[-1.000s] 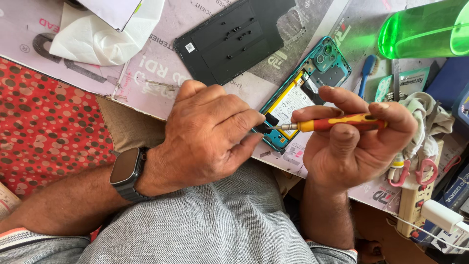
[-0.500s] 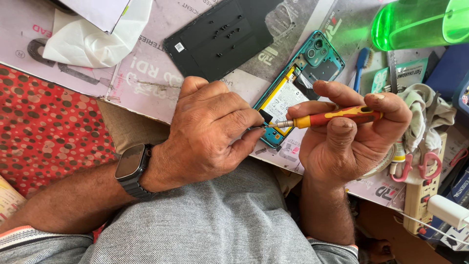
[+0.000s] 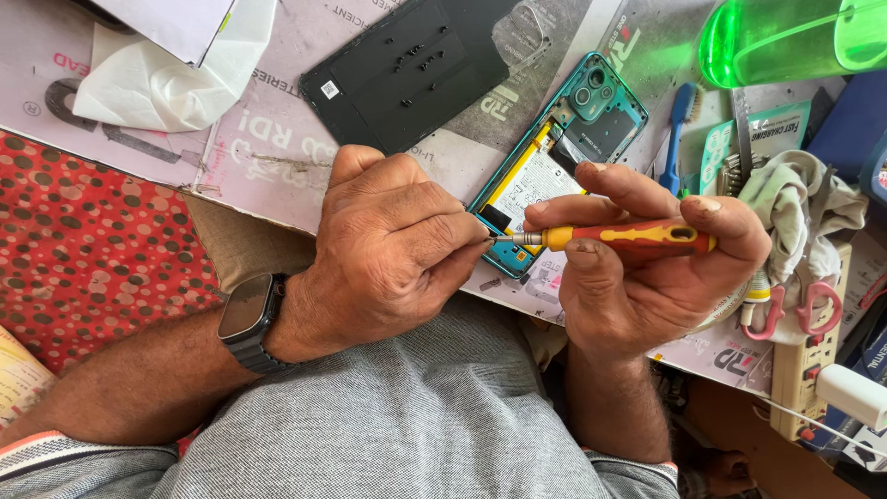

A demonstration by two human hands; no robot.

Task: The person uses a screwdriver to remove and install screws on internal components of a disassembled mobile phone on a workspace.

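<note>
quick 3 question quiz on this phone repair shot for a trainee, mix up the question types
1. True or false: the right hand holds a red and yellow screwdriver.
2. What lies on the black back cover? A) small screws B) coins C) a battery
3. Fill in: the left hand meets the screwdriver's ____ at the lower end of the opened teal phone.

Key: 1 true; 2 A; 3 tip
</note>
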